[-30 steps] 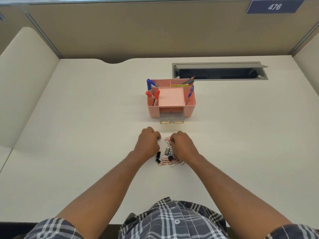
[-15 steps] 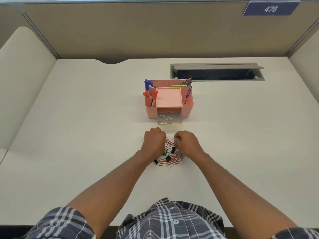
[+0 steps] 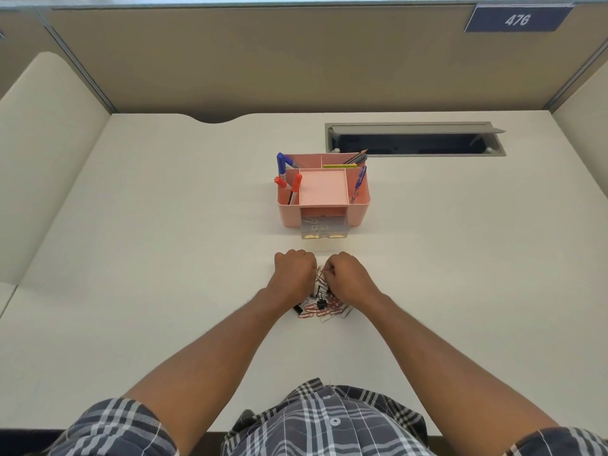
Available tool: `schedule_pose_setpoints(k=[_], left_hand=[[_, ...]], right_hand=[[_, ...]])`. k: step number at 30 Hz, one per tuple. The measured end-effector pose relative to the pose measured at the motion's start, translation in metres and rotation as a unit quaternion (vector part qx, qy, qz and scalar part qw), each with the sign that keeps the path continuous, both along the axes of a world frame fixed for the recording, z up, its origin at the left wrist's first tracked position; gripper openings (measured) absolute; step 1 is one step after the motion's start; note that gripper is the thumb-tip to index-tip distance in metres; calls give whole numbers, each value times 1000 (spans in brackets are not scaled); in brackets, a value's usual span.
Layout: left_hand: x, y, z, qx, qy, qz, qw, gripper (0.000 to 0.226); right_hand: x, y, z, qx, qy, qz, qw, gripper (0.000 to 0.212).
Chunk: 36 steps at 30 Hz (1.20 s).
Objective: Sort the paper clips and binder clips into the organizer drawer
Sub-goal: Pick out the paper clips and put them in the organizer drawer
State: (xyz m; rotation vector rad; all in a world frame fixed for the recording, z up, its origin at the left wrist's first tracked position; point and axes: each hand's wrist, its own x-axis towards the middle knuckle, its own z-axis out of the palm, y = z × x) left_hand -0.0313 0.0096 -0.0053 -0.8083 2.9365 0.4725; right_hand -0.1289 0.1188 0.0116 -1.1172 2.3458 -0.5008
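Red paper clips (image 3: 317, 311) and black binder clips (image 3: 320, 304) heaped between curled left hand (image 3: 293, 270) and right hand (image 3: 347, 276); grasp cannot be told. Clear drawer (image 3: 324, 229) pulled out beyond, far side.

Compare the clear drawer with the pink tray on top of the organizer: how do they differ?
The clear drawer is see-through and pulled out at the base; the pink tray is opaque and sits on top. The clear drawer holds a few paper clips; the pink tray looks bare. Both belong to the organizer.
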Motion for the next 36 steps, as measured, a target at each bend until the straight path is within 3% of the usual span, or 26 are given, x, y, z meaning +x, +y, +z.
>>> schedule_pose_setpoints(k=[10,16,19,24,27,30,33,36], left_hand=[[12,-6,25,114,128,48,984,11],[-9,-15,57,100,279,60,953,10],[-25,-24,69,66,283,59,955,14],[-32,-30,72,55,274,54,958,17],[-15,-23,64,53,302,51,951,16],[6,-10,44,47,277,42,959,16],[13,2,24,24,137,33,990,17],[8,9,15,-29,11,28,999,23]], right_hand=[[-17,7,24,-70,-92,-33,993,13],[-29,-15,64,-230,10,-40,972,17],[-36,-31,69,-220,42,-45,974,25],[-31,-30,80,-233,15,-3,972,36],[-32,-12,78,-253,27,-52,966,29],[-30,9,58,-223,-14,-103,969,17],[-24,19,32,-76,-9,-103,992,17],[-15,17,9,36,7,-79,996,18]])
